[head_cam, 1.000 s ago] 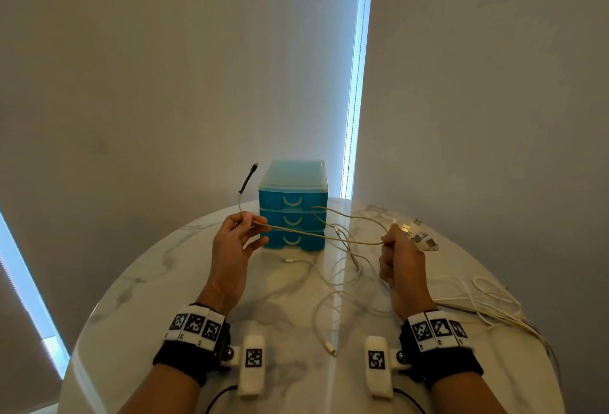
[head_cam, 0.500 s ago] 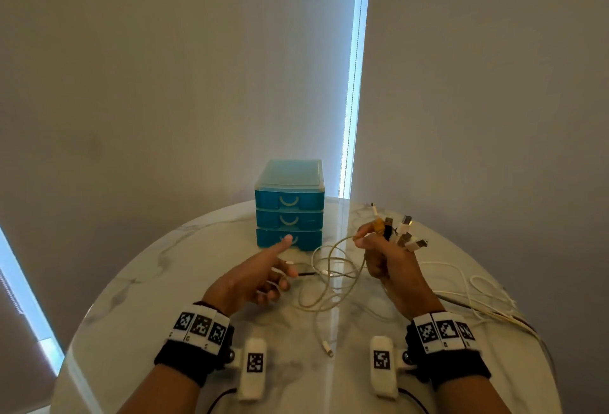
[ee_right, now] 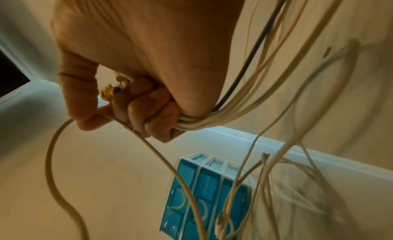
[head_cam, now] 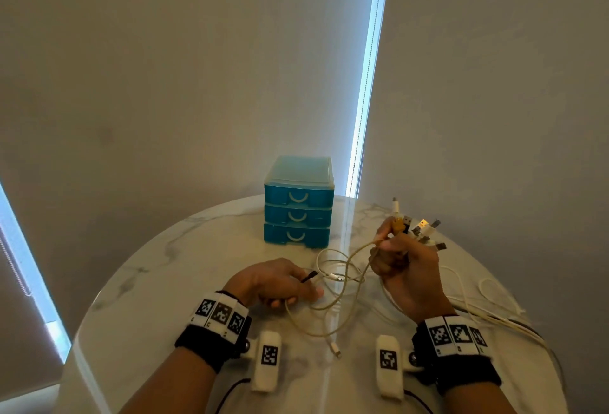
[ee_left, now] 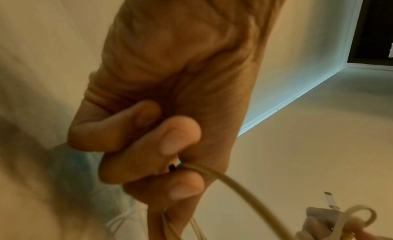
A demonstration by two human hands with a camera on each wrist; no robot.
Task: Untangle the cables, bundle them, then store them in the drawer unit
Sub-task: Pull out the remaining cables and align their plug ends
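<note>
Cables (head_cam: 339, 285): thin, light, limp; several pale cords plus at least one dark one. Slack lies in loose loops on the table (head_cam: 158, 281) between the two hands, w/ more strands trailing off toward the table's right edge. One free plug (head_cam: 335, 348) rests near the front edge, between the wrists.

Right hand (head_cam: 408, 268): raised above the table, fingers curled tight round a gathered bunch of cords. Plug ends (head_cam: 420, 227) fan out above the fist, incl. one yellow plug. Right wrist view shows the strands leaving the fist at the little-finger side and hanging free.

Left hand (head_cam: 280, 281): low, nr the table centre, fingers curled and pinching one tan cord (ee_left: 244, 188) close to its dark-tipped end (head_cam: 309, 277).

Drawers (head_cam: 298, 202): blue unit, 3 tiers, all closed, at the table's far edge, apart from both hands.

Handling, as judged:
- Negligible weight; no stiffness to speak of. Cords will sag, spring back into loops and snag on each other.
- Smooth jackets prob. slip through a loose pinch; grip firmly but do not yank.
- Weak point is likely the plug/cord joint. Hold the plug body or the cord just behind it.
- To free a strand, feed its end back through the loops, not pull against a knot.
- For bundling, keep plug ends together in one fist, as now, and coil the slack w/ the other hand.
</note>
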